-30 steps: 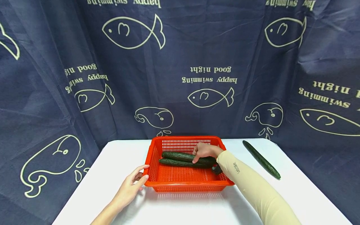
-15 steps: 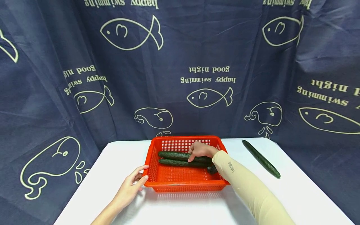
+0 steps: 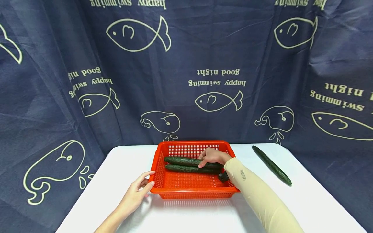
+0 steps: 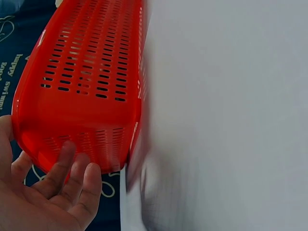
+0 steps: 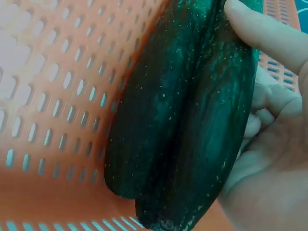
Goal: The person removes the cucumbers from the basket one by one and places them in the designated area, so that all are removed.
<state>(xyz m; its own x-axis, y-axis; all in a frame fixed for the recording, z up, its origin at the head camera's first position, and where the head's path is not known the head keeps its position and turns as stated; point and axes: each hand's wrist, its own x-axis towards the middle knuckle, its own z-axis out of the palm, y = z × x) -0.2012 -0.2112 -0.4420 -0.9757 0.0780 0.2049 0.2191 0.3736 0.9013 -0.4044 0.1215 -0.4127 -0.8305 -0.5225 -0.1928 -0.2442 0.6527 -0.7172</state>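
A red plastic basket with slotted walls stands on the white table. Two dark green cucumbers lie side by side inside it, a far cucumber and a near cucumber. My right hand reaches in and grips the far cucumber, its thumb laid over the top and the other fingers curled behind. At the basket's left end, my left hand holds the rim between thumb and fingers. The left wrist view shows that hand at the basket's corner, several fingers spread beside the outer wall.
Another cucumber lies slanted on the table, to the right of the basket. A dark blue curtain with fish drawings hangs behind and at both sides. A small black object shows under the right wrist.
The far cucumber in my right hand has shifted slightly left within the basket. My left hand stays on the rim, and the cucumber on the table has not moved.
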